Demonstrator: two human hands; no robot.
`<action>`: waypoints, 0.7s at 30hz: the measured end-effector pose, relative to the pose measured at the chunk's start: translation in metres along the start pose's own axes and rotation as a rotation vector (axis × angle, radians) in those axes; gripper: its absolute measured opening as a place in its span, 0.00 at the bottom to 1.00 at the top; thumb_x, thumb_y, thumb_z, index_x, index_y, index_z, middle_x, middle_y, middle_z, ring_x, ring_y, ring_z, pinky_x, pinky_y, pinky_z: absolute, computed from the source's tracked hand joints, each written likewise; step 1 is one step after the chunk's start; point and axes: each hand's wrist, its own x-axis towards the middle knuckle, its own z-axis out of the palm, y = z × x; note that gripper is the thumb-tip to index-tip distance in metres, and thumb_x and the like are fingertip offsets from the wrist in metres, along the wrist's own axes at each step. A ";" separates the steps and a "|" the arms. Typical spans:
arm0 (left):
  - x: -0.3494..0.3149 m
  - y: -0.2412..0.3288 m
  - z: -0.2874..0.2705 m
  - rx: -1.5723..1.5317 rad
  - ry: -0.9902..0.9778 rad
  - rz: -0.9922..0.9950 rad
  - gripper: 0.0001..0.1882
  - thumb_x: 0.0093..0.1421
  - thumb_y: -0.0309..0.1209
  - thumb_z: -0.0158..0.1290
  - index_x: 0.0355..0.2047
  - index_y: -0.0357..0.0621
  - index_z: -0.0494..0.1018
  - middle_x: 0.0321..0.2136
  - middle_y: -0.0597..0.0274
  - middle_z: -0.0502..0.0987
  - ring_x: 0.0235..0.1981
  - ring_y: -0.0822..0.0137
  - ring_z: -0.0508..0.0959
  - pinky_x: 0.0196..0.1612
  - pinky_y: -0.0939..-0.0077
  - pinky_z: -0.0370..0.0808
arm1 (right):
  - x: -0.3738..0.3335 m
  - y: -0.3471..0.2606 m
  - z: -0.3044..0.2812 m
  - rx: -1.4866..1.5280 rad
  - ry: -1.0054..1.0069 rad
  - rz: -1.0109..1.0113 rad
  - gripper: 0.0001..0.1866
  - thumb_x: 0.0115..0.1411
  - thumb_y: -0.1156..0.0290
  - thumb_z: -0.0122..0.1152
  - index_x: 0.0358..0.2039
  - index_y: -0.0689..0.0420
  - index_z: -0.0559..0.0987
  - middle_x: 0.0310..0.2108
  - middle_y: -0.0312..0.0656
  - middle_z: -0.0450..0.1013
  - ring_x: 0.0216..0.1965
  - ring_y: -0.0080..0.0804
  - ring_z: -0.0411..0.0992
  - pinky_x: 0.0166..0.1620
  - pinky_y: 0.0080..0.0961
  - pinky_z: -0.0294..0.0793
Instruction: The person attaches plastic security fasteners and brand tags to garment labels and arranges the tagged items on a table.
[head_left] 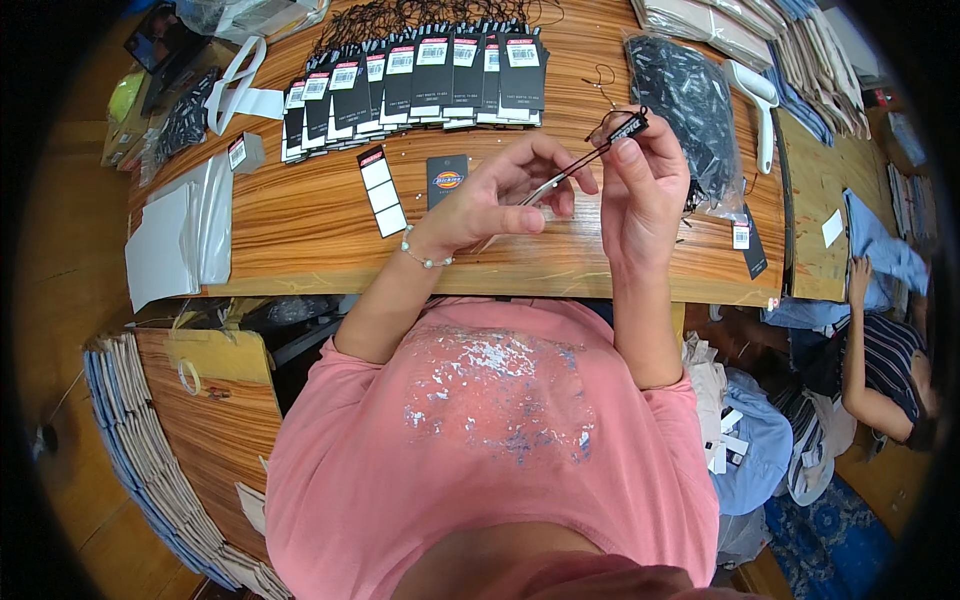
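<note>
My left hand (505, 195), a beaded bracelet at its wrist, pinches a hang tag (541, 191) seen nearly edge-on. A dark cord (582, 164) runs taut from that tag to my right hand (645, 195). Between the right thumb and fingers is the cord's black plastic seal (629, 127), and a thin loop of cord stands out above it. Below and left of my left hand, a black card with an oval emblem (446, 178) and a black strip with white label panels (381, 192) lie on the wooden table (330, 225).
Overlapping black hang tags with corded tops (400, 75) spread along the far side. A clear bag of black seals (680, 110) and a white handheld tool (755, 100) lie right. White sheets (165, 235) sit left. Another person's arm (858, 320) reaches toward blue garments (880, 250).
</note>
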 end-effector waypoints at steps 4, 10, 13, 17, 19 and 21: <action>0.001 0.001 -0.002 -0.070 -0.029 -0.047 0.23 0.48 0.30 0.56 0.43 0.43 0.61 0.39 0.60 0.67 0.36 0.73 0.67 0.40 0.81 0.64 | 0.002 0.004 -0.005 0.042 0.004 0.022 0.09 0.49 0.79 0.59 0.32 0.61 0.72 0.30 0.34 0.68 0.31 0.18 0.65 0.36 0.14 0.65; -0.001 0.007 -0.001 0.223 0.064 -0.096 0.27 0.44 0.33 0.61 0.42 0.43 0.60 0.38 0.63 0.64 0.44 0.71 0.64 0.44 0.80 0.62 | 0.002 0.012 -0.010 0.122 0.030 0.059 0.10 0.50 0.80 0.57 0.34 0.62 0.71 0.31 0.38 0.69 0.33 0.22 0.66 0.40 0.16 0.64; 0.000 0.004 -0.002 0.277 0.033 -0.038 0.26 0.44 0.31 0.60 0.42 0.43 0.60 0.39 0.65 0.63 0.44 0.72 0.64 0.46 0.80 0.61 | 0.004 0.017 -0.012 0.171 -0.016 0.065 0.09 0.50 0.79 0.57 0.33 0.61 0.70 0.31 0.39 0.69 0.34 0.25 0.66 0.41 0.19 0.64; -0.007 0.005 -0.015 0.043 0.065 -0.059 0.18 0.48 0.31 0.56 0.38 0.40 0.64 0.36 0.64 0.65 0.41 0.74 0.66 0.46 0.79 0.61 | 0.008 0.022 -0.012 0.181 -0.031 0.128 0.13 0.51 0.77 0.56 0.38 0.60 0.67 0.29 0.41 0.69 0.34 0.27 0.67 0.42 0.24 0.65; -0.010 0.011 -0.011 0.063 0.169 -0.092 0.13 0.52 0.29 0.53 0.37 0.38 0.65 0.35 0.65 0.67 0.38 0.76 0.67 0.43 0.83 0.64 | 0.008 0.025 -0.008 0.156 -0.060 0.171 0.15 0.52 0.76 0.54 0.41 0.59 0.65 0.30 0.42 0.70 0.35 0.27 0.67 0.42 0.24 0.64; -0.016 0.011 -0.018 0.044 0.156 -0.121 0.12 0.53 0.27 0.52 0.38 0.38 0.65 0.35 0.66 0.68 0.37 0.77 0.67 0.41 0.85 0.65 | 0.004 0.028 0.003 0.133 -0.055 0.215 0.15 0.53 0.76 0.53 0.42 0.60 0.65 0.30 0.43 0.70 0.35 0.28 0.67 0.43 0.24 0.64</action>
